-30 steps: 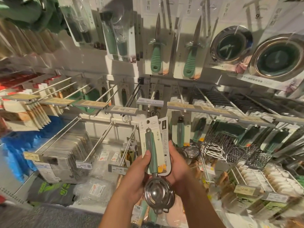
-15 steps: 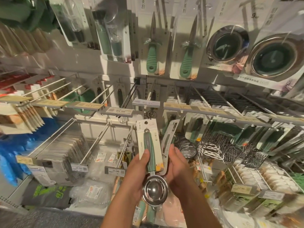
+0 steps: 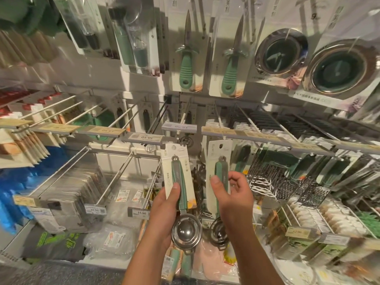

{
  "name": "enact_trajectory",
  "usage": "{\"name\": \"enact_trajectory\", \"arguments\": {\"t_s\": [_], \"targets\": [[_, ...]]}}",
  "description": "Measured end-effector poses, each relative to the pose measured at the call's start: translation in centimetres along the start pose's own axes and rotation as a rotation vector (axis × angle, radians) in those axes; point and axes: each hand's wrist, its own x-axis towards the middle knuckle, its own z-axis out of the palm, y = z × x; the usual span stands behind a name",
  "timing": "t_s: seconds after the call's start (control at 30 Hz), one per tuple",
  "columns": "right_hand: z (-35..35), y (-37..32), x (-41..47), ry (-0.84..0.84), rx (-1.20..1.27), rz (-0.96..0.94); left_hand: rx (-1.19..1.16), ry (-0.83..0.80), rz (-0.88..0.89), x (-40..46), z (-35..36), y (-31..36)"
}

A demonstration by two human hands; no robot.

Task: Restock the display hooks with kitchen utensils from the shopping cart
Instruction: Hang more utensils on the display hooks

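Note:
My left hand (image 3: 164, 210) grips a carded egg separator (image 3: 179, 182) with a green handle and a steel cup (image 3: 186, 231) at the bottom, held upright in front of the display. My right hand (image 3: 232, 194) pinches a second carded separator (image 3: 219, 161) of the same kind, a little to the right and apart from the first. Its steel cup (image 3: 219, 235) shows below my right wrist. Both cards' top holes sit just under a row of display hooks (image 3: 186, 118) with price rails (image 3: 178, 126). The shopping cart is not in view.
Oyster knives (image 3: 186, 66) and steel sink strainers (image 3: 281, 52) hang above. Graters and whisks (image 3: 287, 182) crowd the hooks to the right. Long bare hooks (image 3: 115, 175) and packet stacks (image 3: 70, 192) stand at the lower left. More green-handled items (image 3: 181, 262) lie below my hands.
The two cards, held together before, are now separated. My right hand has drawn the second separator out to the right and raised it, while the left still holds the first.

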Motion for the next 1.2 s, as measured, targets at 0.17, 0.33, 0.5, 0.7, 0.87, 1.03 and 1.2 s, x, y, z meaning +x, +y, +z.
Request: {"name": "enact_trajectory", "arguments": {"t_s": [0.17, 0.33, 0.5, 0.7, 0.87, 1.03, 1.2], "targets": [[0.4, -0.1, 0.5, 0.120, -0.129, 0.015, 0.011, 0.002, 0.018, 0.1, 0.2, -0.1], [0.4, -0.6, 1.8, 0.148, -0.196, 0.083, 0.024, 0.018, 0.047, 0.3, 0.1, -0.1], [0.5, -1.7, 2.6, 0.072, -0.365, 0.073, 0.045, 0.026, 0.064, 0.5, -0.1, -0.5], [0.7, -1.4, 2.2, 0.073, -0.520, 0.029, 0.048, 0.038, 0.057, 0.7, -0.1, -0.8], [0.7, -1.8, 2.9, 0.073, -0.512, 0.065, 0.047, 0.046, 0.063, 0.7, 0.0, -0.9], [1.2, -2.2, 5.7, -0.013, -0.544, 0.088, 0.049, 0.036, 0.067, 0.5, 0.0, -1.1], [0.4, -1.4, 5.3, -0.225, -0.606, 0.183, 0.043, 0.028, 0.079, 0.4, -0.1, -0.8]]}}
